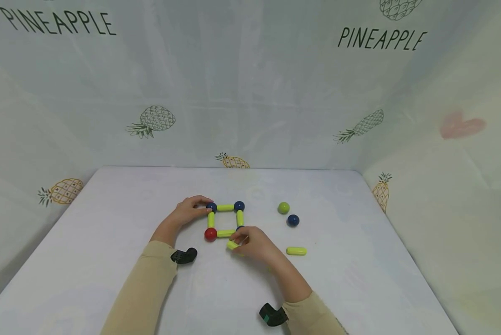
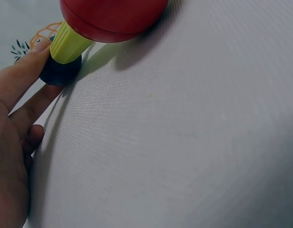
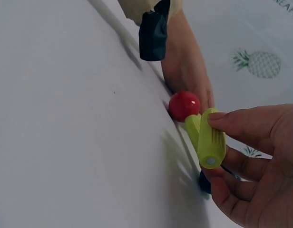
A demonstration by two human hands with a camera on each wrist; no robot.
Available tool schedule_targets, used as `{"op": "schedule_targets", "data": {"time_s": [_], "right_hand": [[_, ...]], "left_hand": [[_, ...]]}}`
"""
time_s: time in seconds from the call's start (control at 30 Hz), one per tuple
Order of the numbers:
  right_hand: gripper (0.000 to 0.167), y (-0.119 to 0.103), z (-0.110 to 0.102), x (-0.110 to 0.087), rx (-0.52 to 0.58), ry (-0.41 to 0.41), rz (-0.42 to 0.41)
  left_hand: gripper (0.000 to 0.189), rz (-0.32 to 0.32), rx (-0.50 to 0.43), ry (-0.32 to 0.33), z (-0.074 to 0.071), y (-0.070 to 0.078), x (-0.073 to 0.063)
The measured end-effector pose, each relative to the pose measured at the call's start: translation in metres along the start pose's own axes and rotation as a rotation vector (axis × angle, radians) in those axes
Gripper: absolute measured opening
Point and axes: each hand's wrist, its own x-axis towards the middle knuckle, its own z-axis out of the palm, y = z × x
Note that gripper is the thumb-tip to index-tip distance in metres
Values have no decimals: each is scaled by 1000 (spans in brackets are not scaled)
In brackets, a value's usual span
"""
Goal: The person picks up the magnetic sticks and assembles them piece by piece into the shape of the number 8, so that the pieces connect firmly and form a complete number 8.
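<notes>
A square of yellow-green magnetic rods (image 1: 225,208) and balls lies on the table, with a red ball (image 1: 210,234) at its near left corner and blue balls at the others. My left hand (image 1: 186,211) pinches the blue ball (image 1: 211,206) at the far left corner between thumb and fingers. Beside the near right corner, my right hand (image 1: 256,244) pinches a loose yellow-green rod (image 3: 212,140), its metal end showing in the right wrist view. That hand mostly hides the blue ball at this corner.
To the right lie a green ball (image 1: 283,208), a blue ball (image 1: 293,220) and a yellow-green rod (image 1: 296,251). A bit of yellow-green (image 1: 270,269) shows beside my right wrist, mostly covered. Pineapple-print cloth (image 1: 250,93) hangs behind the white table (image 1: 129,186).
</notes>
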Motion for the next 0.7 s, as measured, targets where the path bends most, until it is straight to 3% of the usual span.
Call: {"op": "schedule_targets", "data": {"time_s": [0.7], "right_hand": [[19,-11,32,6,86,6,60]], "left_hand": [[37,27,17,7,-2,2,-3]]}}
